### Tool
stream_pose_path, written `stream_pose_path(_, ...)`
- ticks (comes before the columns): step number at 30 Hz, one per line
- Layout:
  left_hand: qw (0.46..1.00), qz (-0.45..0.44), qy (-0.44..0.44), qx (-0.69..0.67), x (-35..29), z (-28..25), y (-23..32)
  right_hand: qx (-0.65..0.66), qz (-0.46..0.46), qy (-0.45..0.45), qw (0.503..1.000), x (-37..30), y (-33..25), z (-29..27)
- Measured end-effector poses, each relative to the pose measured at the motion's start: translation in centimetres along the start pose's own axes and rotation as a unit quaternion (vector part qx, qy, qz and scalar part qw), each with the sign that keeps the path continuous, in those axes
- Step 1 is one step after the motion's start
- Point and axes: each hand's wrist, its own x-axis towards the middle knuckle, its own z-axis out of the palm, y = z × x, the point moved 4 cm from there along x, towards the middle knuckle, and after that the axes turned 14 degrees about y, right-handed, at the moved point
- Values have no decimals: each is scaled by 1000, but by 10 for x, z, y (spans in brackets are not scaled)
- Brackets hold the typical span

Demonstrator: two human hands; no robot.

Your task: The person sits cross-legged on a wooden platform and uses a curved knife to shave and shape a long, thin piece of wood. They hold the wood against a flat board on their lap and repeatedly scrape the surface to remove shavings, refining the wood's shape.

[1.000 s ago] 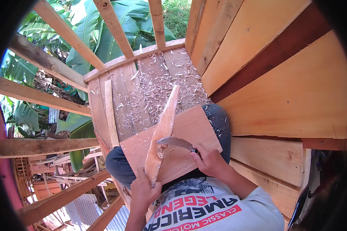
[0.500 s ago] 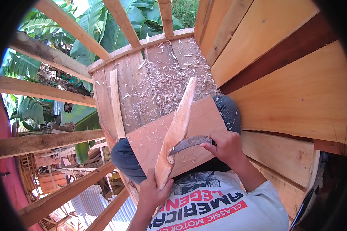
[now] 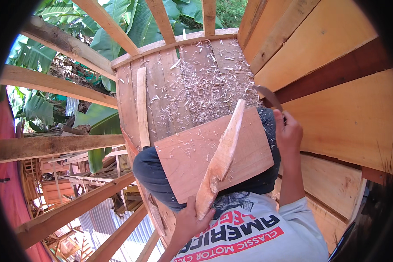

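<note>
My left hand (image 3: pixel 192 222) is closed around the lower end of a long, partly carved piece of wood (image 3: pixel 219 163), which tapers to a pointed far end and has a rough notch near the grip. The carved wood lies slanted across a flat wooden board (image 3: pixel 179 159) that rests on my lap. Off to the right, my right hand (image 3: pixel 289 134) is raised and wrapped around the handle of a knife with a curved blade (image 3: pixel 270 97). The blade is apart from the wood, its tip toward the far left. Most of its handle is hidden in my fist.
Curly wood shavings (image 3: pixel 212 87) cover much of the plank floor (image 3: pixel 129 109), where a narrow wooden strip (image 3: pixel 142 105) lies. Slatted rails (image 3: pixel 61 83) line the left and far sides, with banana leaves (image 3: pixel 139 32) beyond. Plank walls (image 3: pixel 340 113) rise close on the right.
My right hand has lifted the knife off the carved wood and swung it up to the right. My left hand keeps its hold on the wood. The whole view has shifted slightly.
</note>
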Motion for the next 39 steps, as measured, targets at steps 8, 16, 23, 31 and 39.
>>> stream_pose_path(8, 974, -58, 219, -13, 20, -42, -17, 37, -105, -234, 966, -62, -14, 17)
stream_pose_path(16, 988, -46, 144, 30, 39, -41, 1, 45, -121, -305, 944, -99, -9, 3)
stream_pose_path(23, 988, 1, 53, 146, 45, -31, 18, 41, -119, -284, 951, -95, -7, -42)
stream_pose_path(31, 950, 140, 53, 273, 69, -50, 7, 43, -90, -218, 971, -67, -47, -152)
stream_pose_path(39, 912, 217, 2, 348, 88, -54, 16, -66, -90, 572, 812, -62, -9, -444)
